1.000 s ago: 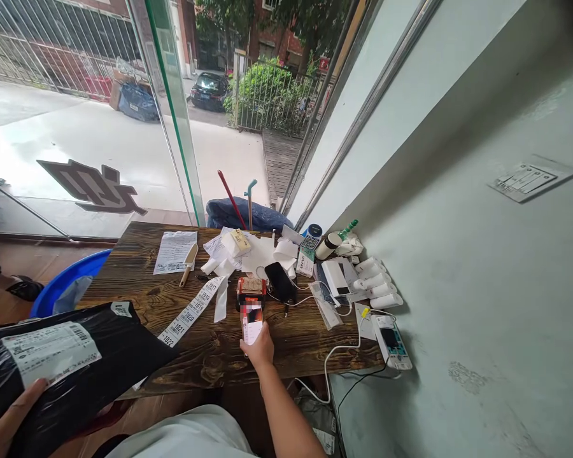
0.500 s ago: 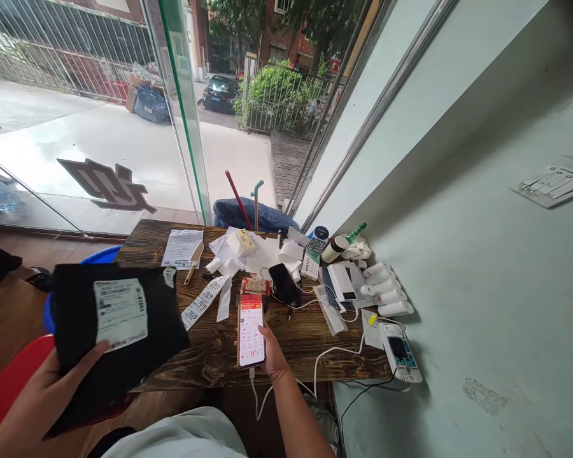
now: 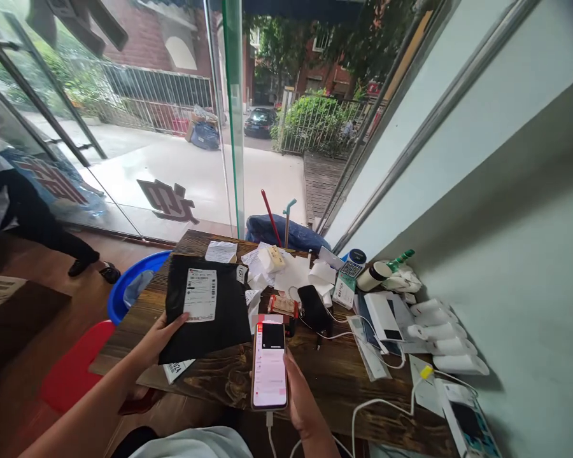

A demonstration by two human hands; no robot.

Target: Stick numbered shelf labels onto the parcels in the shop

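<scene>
Left hand (image 3: 160,331) grips black parcel (image 3: 205,305) by its lower-left corner, label up, over the wooden table (image 3: 334,381). Right hand (image 3: 300,397) holds smartphone (image 3: 269,364), screen lit, cable plugged in below. Paper rolls (image 3: 444,337) by wall.

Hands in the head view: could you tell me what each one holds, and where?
Left hand grips black parcel at its lower-left edge; right hand cradles phone.

Head view, forward-down, close over wooden table (image 3: 325,375)
</scene>
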